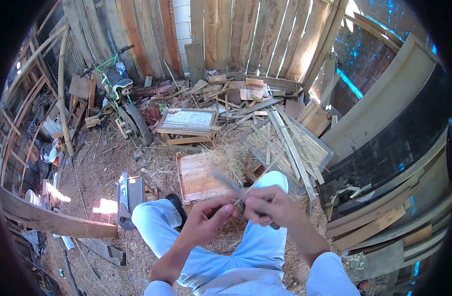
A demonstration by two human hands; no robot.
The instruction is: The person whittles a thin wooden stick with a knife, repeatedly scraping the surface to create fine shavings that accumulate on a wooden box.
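Note:
My right hand (272, 206) is closed round a knife; its blade (227, 181) is smeared by motion and points up and to the left. The dark end of the handle shows below the fist. My left hand (209, 220) pinches a thin pale wooden strip (268, 167), which runs up and to the right past the knife. Both hands nearly touch above my knees. Beneath them, a shallow wooden box (202, 172) lies on the ground with a heap of fine shavings (229, 160) at its right side.
Loose boards (290, 143) and scrap wood pile up ahead and to the right. A framed panel (189, 120) lies beyond the box. A small green motorbike (122, 93) leans at the left. A handsaw (123, 202) rests left of my knee, and a thick beam (58, 219) juts in.

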